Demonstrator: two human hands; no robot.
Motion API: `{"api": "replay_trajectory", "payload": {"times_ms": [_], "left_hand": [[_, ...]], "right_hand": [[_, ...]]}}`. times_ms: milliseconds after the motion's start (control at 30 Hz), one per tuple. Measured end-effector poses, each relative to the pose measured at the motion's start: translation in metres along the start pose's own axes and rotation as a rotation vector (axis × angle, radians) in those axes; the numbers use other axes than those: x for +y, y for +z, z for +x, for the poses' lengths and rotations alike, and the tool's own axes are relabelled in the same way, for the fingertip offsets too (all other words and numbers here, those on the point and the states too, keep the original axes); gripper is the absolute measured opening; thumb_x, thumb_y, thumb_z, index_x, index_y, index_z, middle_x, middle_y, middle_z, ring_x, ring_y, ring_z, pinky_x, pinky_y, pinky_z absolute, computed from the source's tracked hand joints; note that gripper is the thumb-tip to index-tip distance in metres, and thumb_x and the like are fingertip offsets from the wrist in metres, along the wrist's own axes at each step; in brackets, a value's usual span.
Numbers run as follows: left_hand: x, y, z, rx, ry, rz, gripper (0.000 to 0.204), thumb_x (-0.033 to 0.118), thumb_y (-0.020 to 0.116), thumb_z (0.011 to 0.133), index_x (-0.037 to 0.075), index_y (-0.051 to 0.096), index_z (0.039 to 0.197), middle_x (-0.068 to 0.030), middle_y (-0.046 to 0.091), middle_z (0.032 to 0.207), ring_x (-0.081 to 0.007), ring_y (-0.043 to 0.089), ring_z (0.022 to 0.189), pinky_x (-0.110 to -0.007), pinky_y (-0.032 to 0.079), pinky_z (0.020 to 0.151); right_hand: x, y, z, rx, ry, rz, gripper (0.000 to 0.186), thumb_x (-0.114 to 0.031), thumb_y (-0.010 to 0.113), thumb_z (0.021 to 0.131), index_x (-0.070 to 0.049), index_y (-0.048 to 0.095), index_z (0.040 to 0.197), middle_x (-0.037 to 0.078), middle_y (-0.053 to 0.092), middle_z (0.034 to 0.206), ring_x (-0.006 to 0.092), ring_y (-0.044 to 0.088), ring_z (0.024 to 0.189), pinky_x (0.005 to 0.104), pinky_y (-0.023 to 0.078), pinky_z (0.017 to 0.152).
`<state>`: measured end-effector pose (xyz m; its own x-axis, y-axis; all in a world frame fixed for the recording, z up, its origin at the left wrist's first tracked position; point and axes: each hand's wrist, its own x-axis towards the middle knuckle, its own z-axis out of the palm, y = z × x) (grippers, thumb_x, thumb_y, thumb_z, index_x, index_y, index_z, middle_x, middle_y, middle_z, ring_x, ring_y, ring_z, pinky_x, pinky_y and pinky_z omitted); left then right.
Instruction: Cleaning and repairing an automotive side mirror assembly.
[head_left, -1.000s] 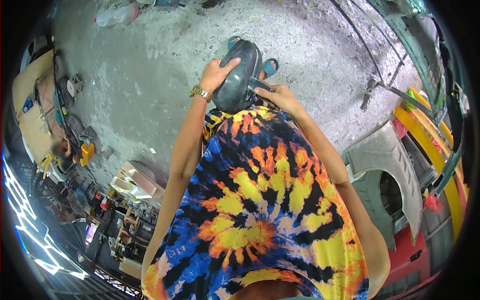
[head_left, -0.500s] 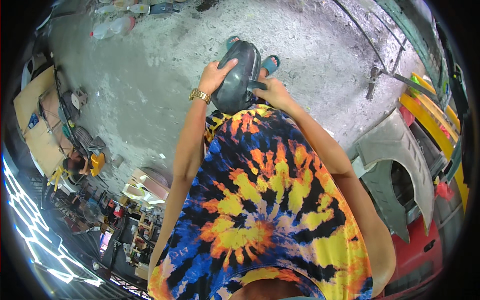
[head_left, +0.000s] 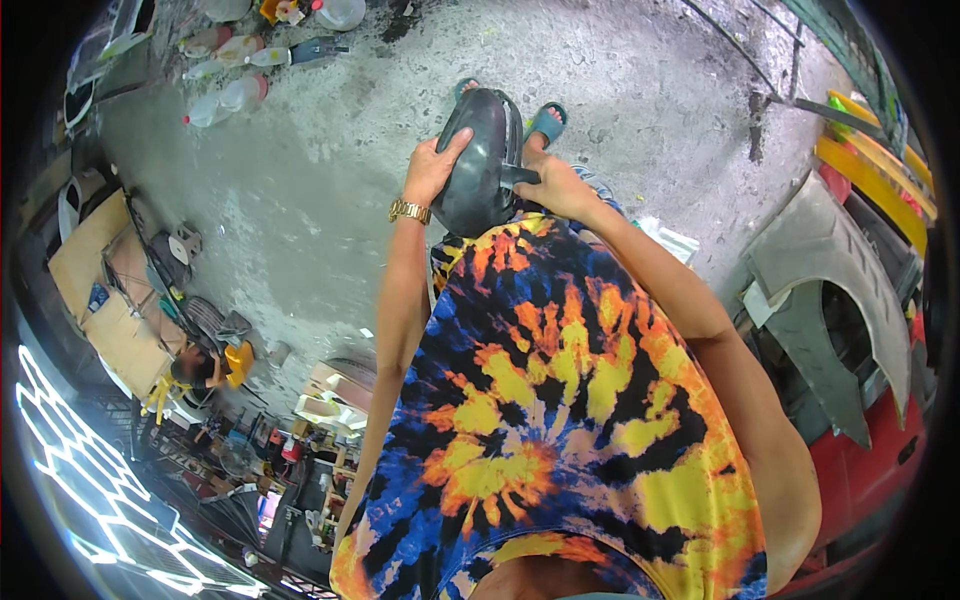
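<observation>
The dark rounded part (head_left: 482, 160) is held up in front of the chest w/ both hands. Left hand (head_left: 432, 168) is wrapped on its side, right hand (head_left: 553, 183) on its stub. Grip unchanged vs. a sec ago; floor (head_left: 300, 200) view shifted, so it's prob. being carried.

A rough grey concrete floor (head_left: 330, 200) fills the upper half of the frame. Along the top left edge lie several clear plastic bottles (head_left: 235, 95). At the right side rests a grey car fender panel (head_left: 830, 290), with yellow bars (head_left: 880, 170) above it near the rim and a red surface (head_left: 870, 470) below it. At the left edge stand brown cardboard boxes (head_left: 110, 310); just below them a person in a yellow top (head_left: 215, 368) crouches.
</observation>
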<state>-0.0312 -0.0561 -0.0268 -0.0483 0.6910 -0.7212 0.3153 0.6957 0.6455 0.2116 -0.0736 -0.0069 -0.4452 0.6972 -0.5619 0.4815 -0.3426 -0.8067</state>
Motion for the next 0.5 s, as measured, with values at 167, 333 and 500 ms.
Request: {"api": "replay_trajectory", "payload": {"times_ms": [167,333,500], "left_hand": [[0.013,0.0,-0.003,0.004,-0.029,0.029,0.058,0.056,0.069,0.083,-0.002,0.071,0.084,-0.0069,0.069,0.073,-0.0124,0.064,0.064,-0.029,0.051,0.061],[0.014,0.007,0.003,-0.019,-0.033,-0.04,0.057,0.055,0.069,0.084,-0.002,0.071,0.082,-0.0059,0.069,0.072,-0.0122,0.062,0.063,-0.029,0.05,0.061],[0.008,0.006,0.005,-0.003,0.011,0.016,0.053,0.051,0.069,0.086,-0.002,0.07,0.084,-0.0062,0.068,0.072,-0.0109,0.061,0.065,-0.027,0.05,0.062]], "right_hand": [[-0.012,0.001,-0.004,0.034,-0.083,-0.205,0.031,-0.024,0.068,0.077,0.005,0.068,0.088,0.027,0.065,0.082,0.0413,0.065,0.084,0.0467,0.05,0.077],[-0.011,0.0,0.003,0.098,-0.006,-0.211,0.027,-0.022,0.068,0.077,0.002,0.07,0.09,0.024,0.065,0.077,0.0384,0.065,0.08,0.0454,0.05,0.075],[-0.018,-0.003,0.001,0.007,0.055,-0.174,0.031,-0.022,0.068,0.077,0.004,0.068,0.094,0.026,0.064,0.079,0.0398,0.065,0.084,0.0442,0.05,0.079]]}}
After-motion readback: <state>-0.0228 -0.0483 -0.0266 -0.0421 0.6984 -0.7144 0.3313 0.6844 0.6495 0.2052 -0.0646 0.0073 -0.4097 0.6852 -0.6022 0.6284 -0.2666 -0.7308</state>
